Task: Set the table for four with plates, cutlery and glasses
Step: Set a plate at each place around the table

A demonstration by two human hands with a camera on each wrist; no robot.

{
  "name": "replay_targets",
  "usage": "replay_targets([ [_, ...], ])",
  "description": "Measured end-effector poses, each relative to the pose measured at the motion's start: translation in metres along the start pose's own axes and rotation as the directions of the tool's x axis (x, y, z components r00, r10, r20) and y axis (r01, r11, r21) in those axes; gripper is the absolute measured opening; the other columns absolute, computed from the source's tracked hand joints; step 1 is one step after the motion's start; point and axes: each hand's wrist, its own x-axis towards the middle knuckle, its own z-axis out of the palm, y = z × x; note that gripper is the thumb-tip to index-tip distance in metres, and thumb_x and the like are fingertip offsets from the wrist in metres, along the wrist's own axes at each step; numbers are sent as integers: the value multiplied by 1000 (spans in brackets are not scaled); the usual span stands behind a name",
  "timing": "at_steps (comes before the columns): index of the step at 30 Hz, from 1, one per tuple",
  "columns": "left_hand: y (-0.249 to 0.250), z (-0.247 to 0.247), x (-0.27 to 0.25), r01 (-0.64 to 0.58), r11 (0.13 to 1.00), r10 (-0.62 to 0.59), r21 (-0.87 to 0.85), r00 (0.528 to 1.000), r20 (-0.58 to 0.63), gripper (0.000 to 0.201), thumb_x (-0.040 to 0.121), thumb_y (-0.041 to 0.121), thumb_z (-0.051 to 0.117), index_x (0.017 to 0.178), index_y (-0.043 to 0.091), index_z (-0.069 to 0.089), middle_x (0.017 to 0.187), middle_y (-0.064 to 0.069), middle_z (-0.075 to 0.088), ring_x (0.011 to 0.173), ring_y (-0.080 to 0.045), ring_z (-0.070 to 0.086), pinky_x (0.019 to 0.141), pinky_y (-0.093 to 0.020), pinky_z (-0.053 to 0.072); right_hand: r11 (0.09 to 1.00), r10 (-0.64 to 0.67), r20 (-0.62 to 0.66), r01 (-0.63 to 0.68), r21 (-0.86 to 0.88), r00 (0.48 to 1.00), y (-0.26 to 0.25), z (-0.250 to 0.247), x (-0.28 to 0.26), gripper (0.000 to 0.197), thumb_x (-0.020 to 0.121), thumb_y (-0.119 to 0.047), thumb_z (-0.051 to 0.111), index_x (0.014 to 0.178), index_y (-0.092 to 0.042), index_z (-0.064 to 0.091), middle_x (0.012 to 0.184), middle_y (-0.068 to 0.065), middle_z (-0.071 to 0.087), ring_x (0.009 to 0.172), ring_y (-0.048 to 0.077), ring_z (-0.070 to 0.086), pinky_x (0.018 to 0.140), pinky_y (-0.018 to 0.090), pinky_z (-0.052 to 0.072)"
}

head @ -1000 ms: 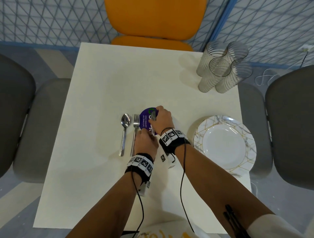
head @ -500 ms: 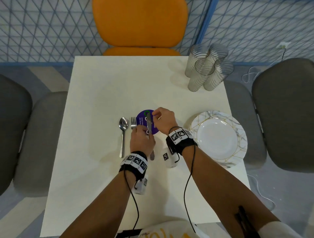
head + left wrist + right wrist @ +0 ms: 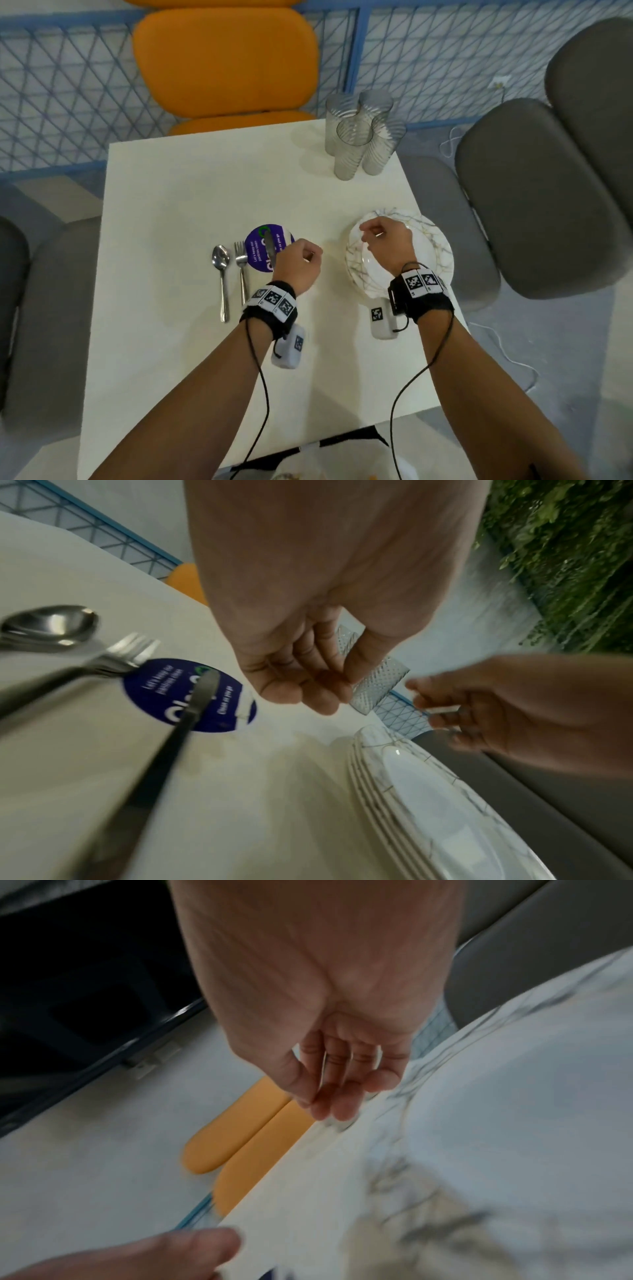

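Observation:
A spoon [image 3: 221,274], a fork [image 3: 241,270] and a knife [image 3: 270,250] lie side by side on the white table [image 3: 171,342]; the knife's blade rests across a round purple sticker [image 3: 260,246]. My left hand [image 3: 308,255] hovers just right of the knife, fingers loosely curled and holding nothing [image 3: 318,693]. My right hand [image 3: 371,233] hangs over the near-left part of a stack of several marbled plates [image 3: 435,253], fingers relaxed and empty [image 3: 335,1104]. Several clear ribbed glasses [image 3: 363,137] stand clustered at the far right corner.
An orange chair [image 3: 222,61] stands at the table's far side. Grey chairs stand on the right [image 3: 527,219] and on the left [image 3: 44,325]. A blue mesh fence [image 3: 61,102] runs behind. White cables lie on the floor at the right.
Both hands have let go of the knife, which now lies on the purple sticker. My right hand has moved right over the plates; my left has drawn slightly right.

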Motion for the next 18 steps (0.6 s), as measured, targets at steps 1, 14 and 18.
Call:
replay_targets([
  [1, 5, 6, 5, 16, 1000, -17, 10, 1000, 14, 9, 97, 18, 62, 94, 25, 68, 95, 4, 72, 89, -18, 71, 77, -30, 57, 999, 18, -31, -20, -42, 999, 10, -12, 5, 19, 87, -11, 61, 91, -24, 74, 86, -7, 73, 84, 13, 68, 87, 35, 57],
  [14, 29, 88, 46, 286, 944, -305, 166, 947, 100, 56, 98, 41, 64, 143, 9, 53, 135, -9, 65, 123, -28, 61, 89, -27, 42, 818, 387, -24, -355, -453, 922, 111, -78, 83, 59, 86, -38, 65, 138, -17, 47, 139, 15, 51, 128, 40, 48, 105, 49, 44],
  [18, 27, 102, 47, 331, 935, -340, 125, 939, 50, 16, 100, 29, 61, 92, 15, 62, 99, -7, 66, 100, -30, 61, 81, -27, 41, 848, 358, 23, -315, -427, 933, 117, -76, 89, 59, 86, -44, 67, 135, -15, 51, 135, 19, 54, 126, 40, 50, 101, 47, 47],
])
